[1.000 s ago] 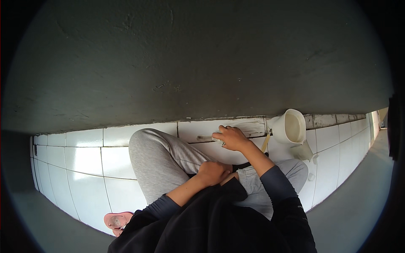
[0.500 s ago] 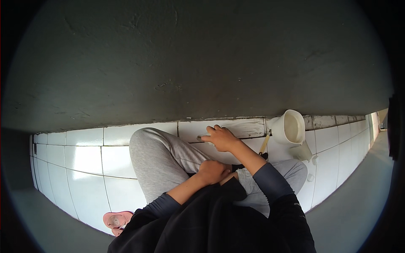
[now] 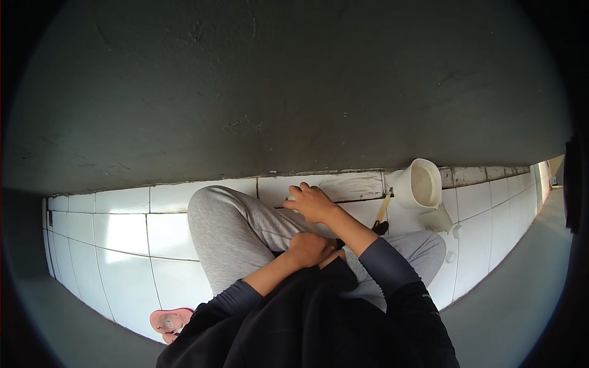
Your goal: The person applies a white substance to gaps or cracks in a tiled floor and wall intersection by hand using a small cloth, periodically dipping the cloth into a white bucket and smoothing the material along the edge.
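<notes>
The tub (image 3: 402, 187) stands right of the right hand (image 3: 311, 203), beside the wall (image 3: 294, 92).

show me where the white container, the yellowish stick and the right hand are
White container (image 3: 401, 186): head view, on its outer wall.
Yellowish stick (image 3: 383, 207): head view, midway along its length.
Right hand (image 3: 311, 203): head view, on the back of it.

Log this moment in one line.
left hand: resting at crossed legs | right hand: holding pale item, kind unclear, at white tile | nearby: white container, yellowish stick
</notes>
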The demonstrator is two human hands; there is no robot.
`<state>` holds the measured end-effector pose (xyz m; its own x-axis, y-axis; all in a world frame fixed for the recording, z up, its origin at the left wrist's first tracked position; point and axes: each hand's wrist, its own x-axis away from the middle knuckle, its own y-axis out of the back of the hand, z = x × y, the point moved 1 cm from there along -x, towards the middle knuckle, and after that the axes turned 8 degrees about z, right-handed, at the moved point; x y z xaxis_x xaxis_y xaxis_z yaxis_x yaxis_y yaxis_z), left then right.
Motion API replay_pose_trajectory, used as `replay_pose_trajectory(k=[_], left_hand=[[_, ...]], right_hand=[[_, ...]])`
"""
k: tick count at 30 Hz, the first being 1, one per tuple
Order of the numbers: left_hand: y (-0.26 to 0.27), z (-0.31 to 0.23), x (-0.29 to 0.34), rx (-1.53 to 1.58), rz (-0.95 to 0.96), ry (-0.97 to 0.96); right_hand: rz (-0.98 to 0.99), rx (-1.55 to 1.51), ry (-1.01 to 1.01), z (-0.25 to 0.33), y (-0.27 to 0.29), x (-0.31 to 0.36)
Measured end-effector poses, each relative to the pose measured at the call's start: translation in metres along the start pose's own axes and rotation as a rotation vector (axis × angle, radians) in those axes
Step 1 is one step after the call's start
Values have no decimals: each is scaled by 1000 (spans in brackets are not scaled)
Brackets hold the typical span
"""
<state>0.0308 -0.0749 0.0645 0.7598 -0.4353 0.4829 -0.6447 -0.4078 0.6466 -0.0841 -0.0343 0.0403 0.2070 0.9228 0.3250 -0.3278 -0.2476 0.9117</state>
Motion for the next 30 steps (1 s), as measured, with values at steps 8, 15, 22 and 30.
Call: replay_pose_trajectory(k=[8, 15, 22, 30], left_hand=[[1, -1, 1, 1, -34, -24], [0, 0, -1, 15, -29, -28], [6, -2, 5, -10, -32, -12], [3, -3, 1, 37, -45, -42]], right_hand=[[87, 121, -126, -50, 3, 68], [-57, 37, 1, -2, -3, 7], [62, 98, -80, -43, -1, 59], [-16, 72, -36, -22, -5, 34]])
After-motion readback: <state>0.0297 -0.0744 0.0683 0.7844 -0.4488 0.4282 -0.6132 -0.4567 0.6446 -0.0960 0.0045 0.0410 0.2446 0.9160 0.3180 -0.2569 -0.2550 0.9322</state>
